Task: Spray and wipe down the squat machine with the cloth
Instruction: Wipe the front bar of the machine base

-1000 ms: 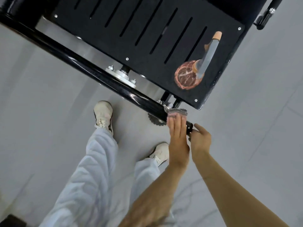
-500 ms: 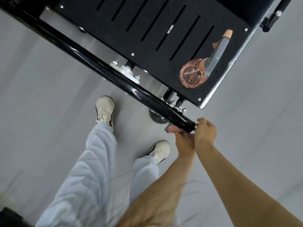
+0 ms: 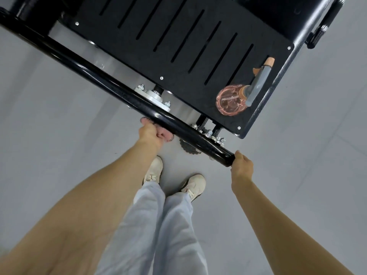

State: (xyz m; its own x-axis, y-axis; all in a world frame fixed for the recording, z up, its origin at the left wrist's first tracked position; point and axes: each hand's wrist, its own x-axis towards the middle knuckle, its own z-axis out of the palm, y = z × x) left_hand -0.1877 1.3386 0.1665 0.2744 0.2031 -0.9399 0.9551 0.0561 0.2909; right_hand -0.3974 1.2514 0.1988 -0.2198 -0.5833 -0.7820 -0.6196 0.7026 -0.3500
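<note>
Black slotted steel footplate [image 3: 178, 46] of the squat machine, with a glossy black round bar [image 3: 119, 92] along its near edge. Pink ribbed spray bottle [image 3: 231, 103] with a grey trigger lies on the plate's right corner, nobody touching it. Right hand [image 3: 241, 165]: fingers curl round the bar's free end, likely bracing. Left hand [image 3: 151, 133]: fingers grip the pink cloth [image 3: 165, 135], pressed against the bar. Step: wiping the bar, I reckon. Next: slide the cloth along under steady pressure. No readable labels.

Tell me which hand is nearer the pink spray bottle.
Right. The right hand grips the end of the bar, below the spray bottle; the left hand holds the cloth against the bar, farther left.
</note>
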